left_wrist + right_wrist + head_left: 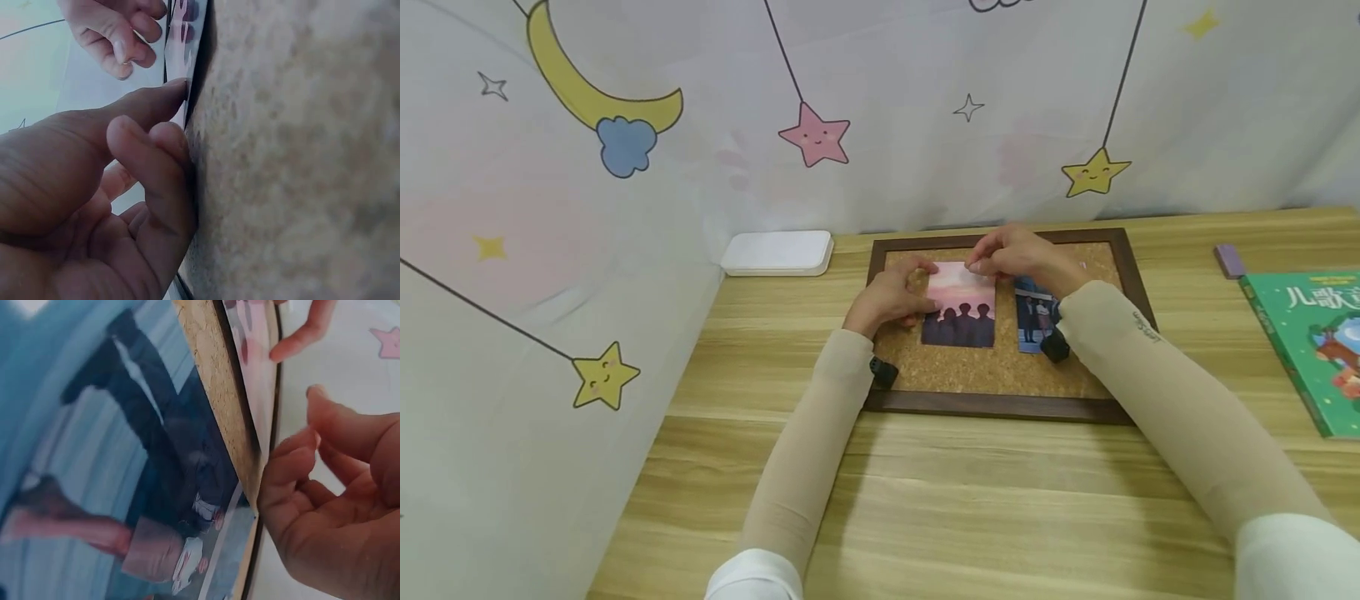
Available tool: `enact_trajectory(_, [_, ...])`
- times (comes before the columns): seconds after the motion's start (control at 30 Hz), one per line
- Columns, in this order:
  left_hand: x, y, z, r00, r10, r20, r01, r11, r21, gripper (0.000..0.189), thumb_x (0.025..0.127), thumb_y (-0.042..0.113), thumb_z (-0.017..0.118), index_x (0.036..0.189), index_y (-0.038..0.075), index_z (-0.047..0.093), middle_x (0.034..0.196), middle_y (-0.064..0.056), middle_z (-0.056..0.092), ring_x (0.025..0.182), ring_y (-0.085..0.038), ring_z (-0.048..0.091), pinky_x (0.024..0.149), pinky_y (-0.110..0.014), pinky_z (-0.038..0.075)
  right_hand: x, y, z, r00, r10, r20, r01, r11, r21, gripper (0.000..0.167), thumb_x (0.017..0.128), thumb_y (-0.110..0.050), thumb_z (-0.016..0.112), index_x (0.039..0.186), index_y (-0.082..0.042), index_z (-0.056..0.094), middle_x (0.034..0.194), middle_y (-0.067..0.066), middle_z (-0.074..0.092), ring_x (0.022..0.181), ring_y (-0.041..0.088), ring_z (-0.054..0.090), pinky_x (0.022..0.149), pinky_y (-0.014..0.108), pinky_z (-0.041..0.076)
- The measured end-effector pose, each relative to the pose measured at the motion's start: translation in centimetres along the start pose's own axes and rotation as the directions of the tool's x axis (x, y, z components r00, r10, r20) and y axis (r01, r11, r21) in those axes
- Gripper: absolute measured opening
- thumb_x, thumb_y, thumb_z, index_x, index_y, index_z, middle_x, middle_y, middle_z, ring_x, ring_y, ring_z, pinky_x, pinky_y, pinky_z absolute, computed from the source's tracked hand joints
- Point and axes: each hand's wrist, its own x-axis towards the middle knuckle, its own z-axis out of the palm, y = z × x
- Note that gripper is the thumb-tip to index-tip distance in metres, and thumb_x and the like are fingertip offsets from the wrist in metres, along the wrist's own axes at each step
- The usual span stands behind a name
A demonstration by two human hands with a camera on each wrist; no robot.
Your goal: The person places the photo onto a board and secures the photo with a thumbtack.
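Note:
A pink photo (958,287) with dark silhouettes lies on a wood-framed cork board (962,375). My left hand (891,293) rests at its left edge, thumb and forefinger touching the print, other fingers bent against the cork. In the left wrist view the photo (187,56) is seen edge-on beside the thumb. Over its upper right part, my right hand (1018,257) has its fingers curled and fingertips close together. A tiny pale thing shows at those fingertips in the left wrist view; its kind cannot be told. The right forearm partly covers a blue photo (1032,315) of people.
A white flat case (778,253) lies left of the board, by the curtain. To the right are a purple block (1229,261) and a green book (1300,350). The patterned curtain (910,125) hangs close behind the board.

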Motion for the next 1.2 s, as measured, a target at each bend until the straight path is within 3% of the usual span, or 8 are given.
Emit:
enact_trajectory(0.23, [0.1,0.3,0.2,1.000,-0.001,0.006,0.001,0.999,0.043,0.056,0.096,0.017,0.083,0.146,0.021,0.058,0.072,-0.002,0.053,0.053,-0.011,0.056,0.055,-0.022,0.052,1.0,-0.3,0.6,1.000,0.016,-0.020,-0.017,0.997,-0.069,0.017,0.100,-0.009,0.072,0.113,-0.004,0.082,0.095,-0.001,0.062,0.084,0.021,0.046,0.071,0.032,0.041])
enact_trajectory(0.43, [0.1,0.3,0.2,1.000,-0.001,0.020,0.000,0.999,0.048,0.054,0.096,0.017,0.083,0.145,0.019,0.060,0.073,-0.001,0.053,0.054,-0.010,0.057,0.056,-0.021,0.053,1.4,-0.3,1.5,0.998,-0.018,-0.068,0.010,0.993,-0.116,0.017,0.096,-0.004,0.071,0.108,0.000,0.082,0.118,0.013,0.070,0.094,0.024,0.046,0.076,0.032,0.038])
enact_trajectory(0.63, [0.0,0.2,0.1,1.000,-0.008,0.013,0.007,0.999,0.054,0.053,0.097,0.018,0.082,0.145,0.019,0.059,0.079,-0.003,0.055,0.056,-0.010,0.057,0.057,-0.021,0.053,1.7,-0.4,2.2,0.994,-0.016,-0.111,-0.002,0.986,-0.164,0.013,0.094,-0.013,0.079,0.100,-0.003,0.083,0.103,0.009,0.069,0.095,0.026,0.050,0.077,0.034,0.041])
enact_trajectory(0.8, [0.0,0.2,0.0,1.000,-0.002,0.017,0.001,0.998,0.060,0.053,0.097,0.019,0.082,0.145,0.019,0.060,0.079,-0.002,0.056,0.055,-0.010,0.057,0.057,-0.021,0.053,1.8,-0.5,2.2,0.993,0.004,-0.122,-0.024,0.986,-0.163,0.013,0.095,-0.013,0.078,0.101,-0.003,0.082,0.109,0.009,0.068,0.098,0.026,0.050,0.080,0.034,0.040])
enact_trajectory(1.03, [0.1,0.2,0.0,1.000,0.005,0.016,-0.006,0.998,0.063,0.053,0.097,0.020,0.082,0.145,0.019,0.060,0.070,-0.001,0.055,0.054,-0.009,0.057,0.056,-0.021,0.052,1.8,-0.8,2.1,0.990,0.082,-0.117,-0.098,0.985,-0.139,0.013,0.098,-0.015,0.075,0.103,-0.005,0.082,0.100,0.005,0.062,0.080,0.020,0.051,0.066,0.030,0.041])
enact_trajectory(1.2, [0.0,0.1,0.0,1.000,0.002,0.019,-0.003,0.998,0.063,0.053,0.097,0.021,0.082,0.145,0.019,0.060,0.070,-0.001,0.055,0.054,-0.009,0.056,0.056,-0.021,0.052,1.8,-1.0,2.1,0.987,0.109,-0.118,-0.126,0.981,-0.147,0.016,0.101,-0.015,0.073,0.107,-0.004,0.081,0.109,0.007,0.062,0.086,0.021,0.049,0.070,0.031,0.040])
